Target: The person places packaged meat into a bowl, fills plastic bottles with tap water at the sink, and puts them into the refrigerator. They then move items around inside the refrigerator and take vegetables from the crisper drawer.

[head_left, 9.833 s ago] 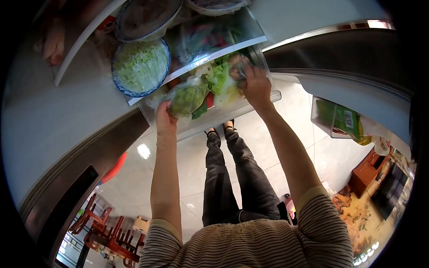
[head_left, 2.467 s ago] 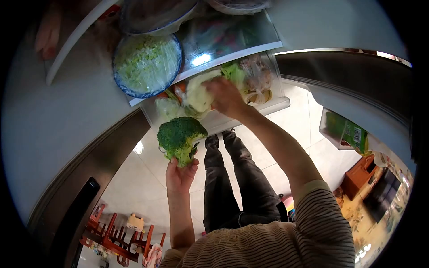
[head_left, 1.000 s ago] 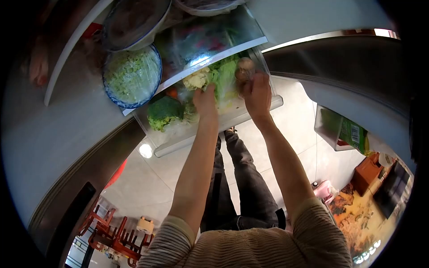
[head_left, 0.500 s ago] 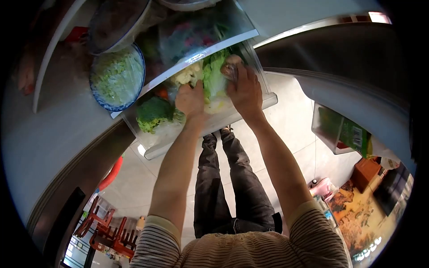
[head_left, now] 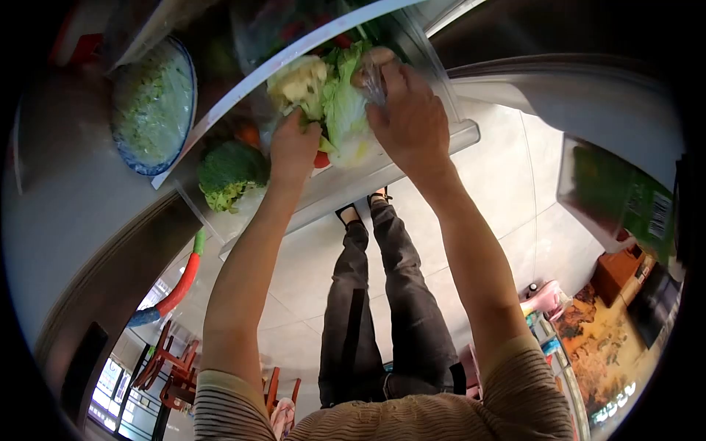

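Inside a pulled-out fridge drawer [head_left: 346, 181], my left hand [head_left: 293, 151] is closed at the lower end of a pale cauliflower [head_left: 300, 82]. My right hand [head_left: 412, 117] curls round a clear plastic bag [head_left: 373, 82] with brownish, rounded contents whose kind I cannot make out. Between my hands lies a leafy green cabbage or lettuce [head_left: 344, 103] with a whitish base. A bit of something red [head_left: 321, 159] shows below it. Left of my left hand sits a broccoli head [head_left: 232, 175], with an orange piece [head_left: 248, 135] behind it.
A shelf edge [head_left: 294, 50] crosses above the drawer. On the shelf at left stands a blue-rimmed dish [head_left: 158, 110] of chopped greens, apparently under film. The open fridge door at right holds a green package [head_left: 625, 198]. My legs [head_left: 382, 309] are below the drawer.
The view has shifted. My left hand has drawn a little away from the cabbage, and the red thing beneath now shows. More of the cauliflower is visible; my right hand stays at the bag.
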Demonstrator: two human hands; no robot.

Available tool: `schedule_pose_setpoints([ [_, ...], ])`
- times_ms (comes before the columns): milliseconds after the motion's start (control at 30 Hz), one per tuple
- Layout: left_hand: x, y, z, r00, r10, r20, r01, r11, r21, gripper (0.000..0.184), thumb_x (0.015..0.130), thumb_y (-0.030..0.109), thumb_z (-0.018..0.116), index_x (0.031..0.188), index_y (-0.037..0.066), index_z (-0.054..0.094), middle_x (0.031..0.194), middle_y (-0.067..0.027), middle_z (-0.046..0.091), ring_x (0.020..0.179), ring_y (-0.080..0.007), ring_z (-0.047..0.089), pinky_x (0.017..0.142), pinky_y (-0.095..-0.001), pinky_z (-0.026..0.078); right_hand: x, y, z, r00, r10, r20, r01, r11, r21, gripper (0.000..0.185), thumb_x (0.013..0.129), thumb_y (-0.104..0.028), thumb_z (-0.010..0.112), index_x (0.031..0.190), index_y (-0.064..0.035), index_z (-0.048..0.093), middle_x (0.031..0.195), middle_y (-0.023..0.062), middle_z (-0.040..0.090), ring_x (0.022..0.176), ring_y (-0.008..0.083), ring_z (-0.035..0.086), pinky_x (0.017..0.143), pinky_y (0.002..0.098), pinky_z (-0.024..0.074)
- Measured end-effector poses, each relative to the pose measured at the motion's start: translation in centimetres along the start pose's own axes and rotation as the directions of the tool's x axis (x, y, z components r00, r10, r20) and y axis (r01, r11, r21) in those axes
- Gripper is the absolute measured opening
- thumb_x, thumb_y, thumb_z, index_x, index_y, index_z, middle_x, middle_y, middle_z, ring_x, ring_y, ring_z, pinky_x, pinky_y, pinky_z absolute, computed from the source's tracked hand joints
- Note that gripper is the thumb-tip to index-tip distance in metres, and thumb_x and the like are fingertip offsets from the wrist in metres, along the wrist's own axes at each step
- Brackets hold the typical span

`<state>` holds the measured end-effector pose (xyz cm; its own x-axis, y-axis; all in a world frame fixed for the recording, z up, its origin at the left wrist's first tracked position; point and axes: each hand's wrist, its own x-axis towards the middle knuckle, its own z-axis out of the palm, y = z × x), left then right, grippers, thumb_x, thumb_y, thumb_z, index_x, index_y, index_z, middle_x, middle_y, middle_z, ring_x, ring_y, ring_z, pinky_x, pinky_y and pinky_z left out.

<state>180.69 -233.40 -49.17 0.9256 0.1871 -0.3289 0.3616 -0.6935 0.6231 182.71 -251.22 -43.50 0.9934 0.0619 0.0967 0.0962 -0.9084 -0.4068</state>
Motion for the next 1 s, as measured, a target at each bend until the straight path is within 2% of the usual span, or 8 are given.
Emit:
schedule_pose_setpoints([
  [100,1.6,-1.4,-1.3,0.938,-0.177,-0.298,-0.056,0.772,-0.633,0.030,0.082,0.003,0.049,0.109,-0.007,0.054,0.097,-0.0080,0.059,0.085,-0.0161,0.053,0.079,-0.0282,0.043,-0.5,0.3,0.3,0.999,-0.018,-0.034,0.019,1.000,0.013,0.044,0.072,-0.021,0.064,0.111,-0.0077,0.048,0.107,0.0152,0.053,0.090,0.0331,0.056,0.073,0.0415,0.0469],
  [133,2.5,-1.3,-2.8,0.912,-0.115,-0.394,-0.144,0.808,-0.571,0.029,0.080,0.004,0.050,0.107,-0.007,0.055,0.094,-0.0081,0.059,0.084,-0.0171,0.054,0.080,-0.0280,0.042,-0.5,0.2,0.2,0.996,-0.045,-0.078,0.046,0.999,0.014,0.041,0.070,-0.020,0.065,0.105,-0.0068,0.049,0.101,0.0140,0.054,0.084,0.0306,0.057,0.068,0.0397,0.0474],
  [200,6.3,-2.5,-2.7,0.929,-0.190,-0.317,-0.035,0.809,-0.587,0.029,0.081,0.013,0.055,0.107,0.000,0.056,0.094,-0.0088,0.059,0.082,-0.0178,0.057,0.070,-0.0306,0.046,-0.6,0.5,0.8,0.968,-0.130,-0.217,0.133,0.991,0.000,0.034,0.069,-0.019,0.065,0.098,-0.0055,0.052,0.088,0.0118,0.056,0.076,0.0268,0.059,0.060,0.0356,0.0486],
  [267,7.4,-1.3,-1.0,0.978,-0.194,0.076,0.182,0.623,-0.761,0.045,0.087,0.031,0.052,0.123,0.006,0.047,0.114,-0.0099,0.055,0.101,-0.0228,0.054,0.085,-0.0366,0.044,-0.7,-0.3,0.2,0.976,-0.092,-0.196,0.112,0.989,0.092,0.039,0.068,-0.015,0.067,0.103,-0.0064,0.053,0.093,0.0138,0.056,0.077,0.0318,0.058,0.065,0.0393,0.0481],
  [433,5.5,2.4,1.6,0.996,0.007,0.093,0.037,0.886,-0.463,0.065,0.087,0.042,0.050,0.138,0.008,0.029,0.130,-0.0153,0.044,0.117,-0.0264,0.044,0.096,-0.0354,0.035,-0.5,-0.8,-0.3,0.971,-0.124,-0.206,0.154,0.978,0.139,0.038,0.067,-0.011,0.068,0.101,-0.0057,0.054,0.093,0.0142,0.056,0.076,0.0340,0.058,0.065,0.0402,0.0478],
  [700,4.9,0.7,1.3,0.957,0.283,0.064,-0.253,0.922,-0.294,0.076,0.087,0.046,0.051,0.141,0.002,0.020,0.135,-0.0207,0.039,0.126,-0.0279,0.036,0.100,-0.0322,0.030,-0.9,-1.3,-0.4,0.961,-0.160,-0.224,0.185,0.978,0.093,0.037,0.065,-0.010,0.069,0.099,-0.0037,0.055,0.091,0.0144,0.056,0.075,0.0335,0.058,0.064,0.0388,0.0480],
  [900,4.4,1.3,0.7,0.996,0.038,0.078,-0.026,0.989,-0.148,0.080,0.086,0.056,0.045,0.143,0.008,0.016,0.138,-0.0208,0.035,0.129,-0.0295,0.032,0.103,-0.0350,0.027,-0.7,-0.8,-0.2,0.956,-0.187,-0.224,0.209,0.975,0.079,0.034,0.066,-0.011,0.069,0.097,-0.0033,0.057,0.091,0.0141,0.057,0.077,0.0319,0.059,0.065,0.0375,0.0488],
  [1000,3.6,2.0,0.1,0.995,-0.006,0.099,0.037,0.951,-0.308,0.075,0.087,0.055,0.044,0.141,0.009,0.022,0.134,-0.0165,0.040,0.124,-0.0274,0.037,0.102,-0.0354,0.028,-0.8,-0.7,-0.5,0.967,-0.173,-0.188,0.190,0.979,0.079,0.036,0.066,-0.011,0.070,0.098,-0.0027,0.057,0.091,0.0142,0.057,0.077,0.0309,0.059,0.065,0.0370,0.0488],
])
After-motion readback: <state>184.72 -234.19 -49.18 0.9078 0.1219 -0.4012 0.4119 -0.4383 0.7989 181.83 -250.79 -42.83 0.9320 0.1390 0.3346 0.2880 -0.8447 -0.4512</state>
